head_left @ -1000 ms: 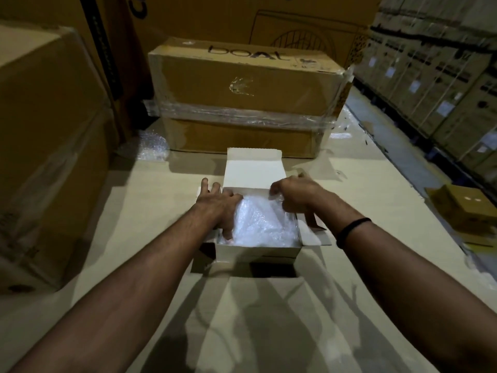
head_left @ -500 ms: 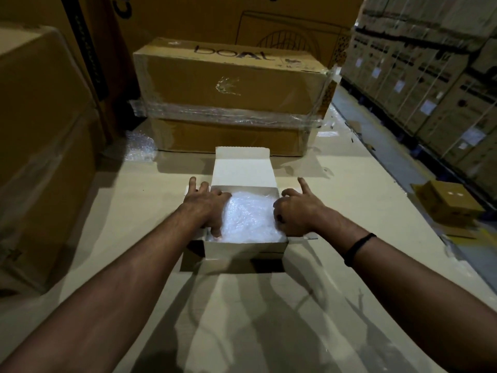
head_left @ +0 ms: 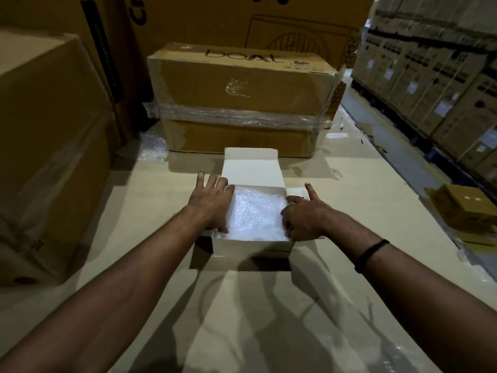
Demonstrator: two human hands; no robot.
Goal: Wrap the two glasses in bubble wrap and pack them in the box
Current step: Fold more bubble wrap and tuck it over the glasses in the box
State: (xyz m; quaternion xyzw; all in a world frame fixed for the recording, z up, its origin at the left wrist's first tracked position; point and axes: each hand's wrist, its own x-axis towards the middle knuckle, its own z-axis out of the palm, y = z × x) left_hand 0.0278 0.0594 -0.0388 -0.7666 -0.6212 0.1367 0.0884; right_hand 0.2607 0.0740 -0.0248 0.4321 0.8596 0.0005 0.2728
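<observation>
Forearms first, both stretched out over the pale cardboard-covered work surface (head_left: 269, 305), a black band (head_left: 371, 254) round the right wrist. They meet at the small white cardboard box (head_left: 251, 247), one hand on each side.

The left hand (head_left: 212, 203) lies flat along the left rim with its fingers straight and pointing away, the thumb dipped onto the clear bubble wrap (head_left: 258, 214) that fills the box. It holds nothing. The right hand (head_left: 304, 216) sits on the right rim with its index finger straight ahead and the other fingers bent down against the wrap's edge. I cannot tell whether they pinch it or only press.

No glass shows. If the glasses are in there, the wrap hides them.

Now the part that matters: the white lid flap (head_left: 251, 170) stands open just beyond the fingertips, its hinge running left to right along the far rim. The left fingertips are nearest, beside its left corner. Closing, I'd judge, means reaching over and folding it back toward the wrists, with both hands clearing the opening first.

There is bare surface on both sides. Behind, room is tighter, because the big film-wrapped brown carton (head_left: 242, 84) sits near the flap's top edge. A crumpled scrap of bubble wrap (head_left: 153, 146) lies far left.
</observation>
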